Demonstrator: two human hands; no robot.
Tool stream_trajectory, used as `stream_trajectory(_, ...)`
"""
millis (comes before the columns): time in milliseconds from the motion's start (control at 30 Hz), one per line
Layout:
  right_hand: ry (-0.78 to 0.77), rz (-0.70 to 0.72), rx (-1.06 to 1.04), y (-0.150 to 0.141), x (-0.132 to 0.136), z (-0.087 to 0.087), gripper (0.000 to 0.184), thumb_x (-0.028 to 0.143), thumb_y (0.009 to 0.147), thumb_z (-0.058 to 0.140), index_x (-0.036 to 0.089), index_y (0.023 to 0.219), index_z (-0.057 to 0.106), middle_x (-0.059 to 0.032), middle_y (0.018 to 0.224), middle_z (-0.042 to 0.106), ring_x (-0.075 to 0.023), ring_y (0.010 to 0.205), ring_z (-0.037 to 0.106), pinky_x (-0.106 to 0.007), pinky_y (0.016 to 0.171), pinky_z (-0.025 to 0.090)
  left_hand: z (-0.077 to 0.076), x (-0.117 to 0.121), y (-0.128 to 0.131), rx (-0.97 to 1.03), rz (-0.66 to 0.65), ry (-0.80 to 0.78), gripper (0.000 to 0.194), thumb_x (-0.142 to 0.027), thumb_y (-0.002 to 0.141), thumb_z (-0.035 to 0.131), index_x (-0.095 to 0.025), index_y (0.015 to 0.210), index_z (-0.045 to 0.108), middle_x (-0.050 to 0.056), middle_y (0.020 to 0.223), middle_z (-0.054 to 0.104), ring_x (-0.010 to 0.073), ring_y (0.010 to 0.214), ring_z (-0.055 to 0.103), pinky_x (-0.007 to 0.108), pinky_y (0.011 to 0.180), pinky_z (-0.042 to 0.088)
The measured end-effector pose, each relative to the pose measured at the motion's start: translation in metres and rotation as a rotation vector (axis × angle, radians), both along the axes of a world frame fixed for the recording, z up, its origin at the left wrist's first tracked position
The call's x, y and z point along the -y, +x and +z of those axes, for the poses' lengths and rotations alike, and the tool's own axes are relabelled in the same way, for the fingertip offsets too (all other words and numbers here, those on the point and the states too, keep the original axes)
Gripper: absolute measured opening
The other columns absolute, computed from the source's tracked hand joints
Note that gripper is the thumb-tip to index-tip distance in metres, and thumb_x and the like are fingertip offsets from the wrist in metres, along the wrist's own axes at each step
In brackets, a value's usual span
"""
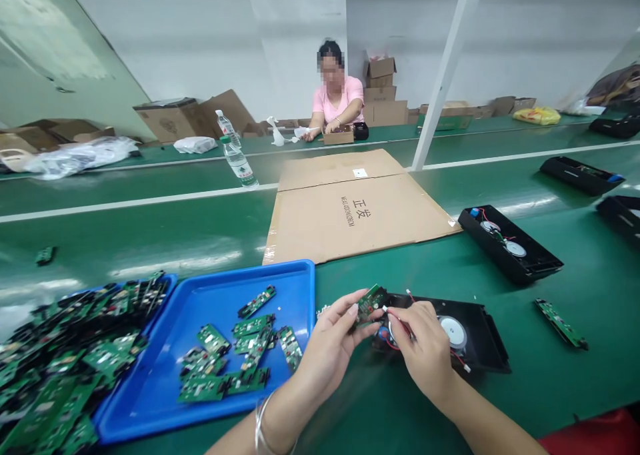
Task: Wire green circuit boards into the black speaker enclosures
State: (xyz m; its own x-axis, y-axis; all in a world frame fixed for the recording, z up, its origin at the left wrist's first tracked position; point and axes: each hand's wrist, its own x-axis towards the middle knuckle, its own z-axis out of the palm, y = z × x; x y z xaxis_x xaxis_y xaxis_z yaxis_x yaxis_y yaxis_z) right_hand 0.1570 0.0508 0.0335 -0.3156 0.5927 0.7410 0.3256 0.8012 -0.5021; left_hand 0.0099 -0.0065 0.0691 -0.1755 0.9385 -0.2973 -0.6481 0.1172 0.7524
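My left hand (333,335) is closed on a green circuit board (369,303), held tilted over the near end of a black speaker housing (480,328). Between the thumb and fingers of my right hand (423,345) is a small white wire connector (385,309), close against the board's edge; whether it is plugged in I cannot tell. Red wires and a round white speaker (453,333) show in the housing, partly covered by my right hand. To the left, a blue tray (200,412) bears several loose circuit boards (256,345).
Many more boards (60,368) lie heaped at far left. A flattened cardboard sheet (320,222) covers the bench's middle. Another open housing (510,245) and a single board (561,323) lie at right. Water bottles (239,163) stand near a white post (447,75); a co-worker (340,102) sits opposite.
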Motion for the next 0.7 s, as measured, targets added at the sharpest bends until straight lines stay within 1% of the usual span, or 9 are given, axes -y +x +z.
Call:
stream_trajectory(100, 0.055, 0.005, 0.014, -0.002, 0.003, 0.001, 0.012, 0.009, 0.088, 0.051, 0.018, 0.090, 0.058, -0.0002, 0.065, 0.060, -0.0118, 0.056, 0.050, -0.031, 0.063, 0.040, -0.001, 0.001, 0.001, 0.023, -0.004, 0.014, 0.022, -0.021, 0.077, 0.068, -0.017, 0.099, 0.066, 0.008, 0.103, 0.068, 0.0269, 0.106, 0.061, 0.037, 0.087, 0.052)
stream_trajectory(233, 0.083, 0.027, -0.004, -0.004, 0.008, 0.004, 0.012, 0.007, 0.087, 0.051, 0.018, 0.089, 0.056, -0.0003, 0.065, 0.060, -0.0116, 0.056, 0.049, -0.032, 0.064, 0.039, 0.000, 0.004, 0.004, 0.077, -0.016, 0.019, 0.012, -0.020, 0.074, 0.069, -0.017, 0.085, 0.063, 0.007, 0.093, 0.071, 0.0246, 0.102, 0.063, 0.039, 0.091, 0.049)
stream_trajectory(333, 0.091, 0.014, -0.052, -0.005, 0.009, 0.005, 0.012, 0.006, 0.086, 0.052, 0.017, 0.086, 0.056, -0.0002, 0.066, 0.059, -0.0112, 0.056, 0.048, -0.031, 0.063, 0.039, 0.001, 0.006, 0.009, 0.102, -0.033, 0.022, 0.014, -0.018, 0.073, 0.071, -0.018, 0.076, 0.057, 0.005, 0.087, 0.071, 0.0232, 0.100, 0.064, 0.040, 0.093, 0.048)
stream_trajectory(400, 0.099, -0.003, -0.076, -0.006, 0.009, 0.006, 0.012, 0.005, 0.085, 0.053, 0.016, 0.082, 0.056, 0.0005, 0.063, 0.056, -0.0107, 0.054, 0.046, -0.031, 0.062, 0.039, 0.001, 0.006, 0.011, 0.104, -0.059, 0.025, 0.018, -0.016, 0.072, 0.071, -0.018, 0.074, 0.054, 0.004, 0.090, 0.071, 0.0230, 0.103, 0.063, 0.039, 0.092, 0.048)
stream_trajectory(467, 0.107, -0.016, -0.086, -0.006, 0.008, 0.006, 0.013, 0.003, 0.084, 0.054, 0.016, 0.080, 0.056, 0.0010, 0.061, 0.053, -0.0103, 0.053, 0.044, -0.030, 0.061, 0.039, 0.000, 0.006, 0.012, 0.099, -0.095, 0.046, 0.019, -0.014, 0.073, 0.072, -0.018, 0.077, 0.054, 0.005, 0.096, 0.070, 0.0230, 0.107, 0.061, 0.036, 0.090, 0.050)
stream_trajectory(567, 0.105, -0.016, -0.093, -0.005, 0.008, 0.004, 0.013, 0.002, 0.083, 0.054, 0.015, 0.083, 0.056, 0.0005, 0.062, 0.052, -0.0102, 0.055, 0.043, -0.030, 0.060, 0.039, -0.002, 0.005, 0.012, 0.085, -0.126, 0.098, 0.024, -0.013, 0.073, 0.073, -0.019, 0.091, 0.058, 0.006, 0.105, 0.068, 0.0226, 0.108, 0.061, 0.031, 0.086, 0.052)
stream_trajectory(633, 0.095, -0.008, -0.103, -0.003, 0.008, 0.003, 0.014, 0.002, 0.084, 0.053, 0.015, 0.084, 0.055, 0.0003, 0.063, 0.052, -0.0103, 0.056, 0.043, -0.030, 0.061, 0.039, -0.003, 0.005, 0.011, 0.075, -0.144, 0.120, 0.032, -0.014, 0.074, 0.073, -0.020, 0.102, 0.059, 0.008, 0.110, 0.066, 0.0226, 0.107, 0.062, 0.031, 0.085, 0.052)
stream_trajectory(700, 0.080, 0.003, -0.114, -0.002, 0.008, 0.003, 0.015, 0.001, 0.083, 0.053, 0.015, 0.084, 0.055, 0.0006, 0.063, 0.051, -0.0103, 0.057, 0.043, -0.030, 0.061, 0.039, -0.005, 0.005, 0.011, 0.068, -0.162, 0.142, 0.035, -0.015, 0.075, 0.073, -0.019, 0.107, 0.060, 0.009, 0.114, 0.065, 0.0231, 0.108, 0.061, 0.031, 0.087, 0.052)
